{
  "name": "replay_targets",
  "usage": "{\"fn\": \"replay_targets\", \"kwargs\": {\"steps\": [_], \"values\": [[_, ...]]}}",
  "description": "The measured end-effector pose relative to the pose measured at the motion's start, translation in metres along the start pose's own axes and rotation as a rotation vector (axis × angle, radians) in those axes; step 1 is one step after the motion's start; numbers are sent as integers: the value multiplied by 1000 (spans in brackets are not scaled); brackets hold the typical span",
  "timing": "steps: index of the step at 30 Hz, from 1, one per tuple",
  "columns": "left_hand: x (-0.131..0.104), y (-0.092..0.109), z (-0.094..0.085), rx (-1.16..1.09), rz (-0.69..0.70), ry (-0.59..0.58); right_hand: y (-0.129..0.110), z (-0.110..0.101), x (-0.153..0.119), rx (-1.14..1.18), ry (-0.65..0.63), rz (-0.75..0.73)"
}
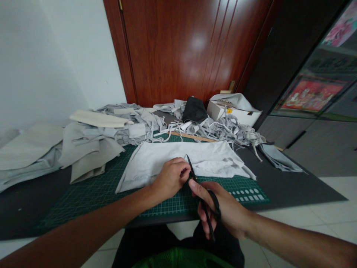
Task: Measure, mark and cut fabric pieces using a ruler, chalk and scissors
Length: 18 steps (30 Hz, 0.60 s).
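Note:
A white cloth [156, 158] lies spread across a green cutting mat [173, 204]. At the cloth's near edge, my left hand [173, 176] is closed in a pinch, and the cloth rises slightly beside its fingers. My right hand [220, 204] grips black-handled scissors [190, 165], with fingers through the loops. Their dark blades point away from me over the cloth, right beside my left fingertips. How far apart the blades are I cannot tell. My left hand hides part of the cloth's front edge.
A wooden ruler [192, 137] lies behind the cloth. Tangled grey strips [231, 128], a black bundle [195, 109] and a white box [234, 109] stand at the back. Pale fabric pieces [89, 149] are heaped at left, and a folded grey piece [279, 158] is at right.

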<state>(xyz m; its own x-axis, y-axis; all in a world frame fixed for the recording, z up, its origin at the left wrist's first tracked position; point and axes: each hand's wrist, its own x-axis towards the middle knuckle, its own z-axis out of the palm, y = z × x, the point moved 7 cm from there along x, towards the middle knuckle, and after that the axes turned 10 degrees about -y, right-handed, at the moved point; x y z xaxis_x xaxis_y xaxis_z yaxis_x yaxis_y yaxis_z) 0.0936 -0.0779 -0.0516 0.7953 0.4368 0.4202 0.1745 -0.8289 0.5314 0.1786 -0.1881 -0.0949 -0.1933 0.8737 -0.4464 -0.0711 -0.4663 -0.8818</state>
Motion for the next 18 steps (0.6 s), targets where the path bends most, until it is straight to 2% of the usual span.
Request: {"fn": "replay_targets", "kwargs": {"steps": [10,14,18], "values": [[-3,2,-1,5,-21,-4,0,0,0,42,-5,-77],[-5,-3,-6,150,-87,7,1,1,-2,46,-8,-81],[-2,-12,-1,304,-137,-95,1,1,-3,42,-7,-91]]}}
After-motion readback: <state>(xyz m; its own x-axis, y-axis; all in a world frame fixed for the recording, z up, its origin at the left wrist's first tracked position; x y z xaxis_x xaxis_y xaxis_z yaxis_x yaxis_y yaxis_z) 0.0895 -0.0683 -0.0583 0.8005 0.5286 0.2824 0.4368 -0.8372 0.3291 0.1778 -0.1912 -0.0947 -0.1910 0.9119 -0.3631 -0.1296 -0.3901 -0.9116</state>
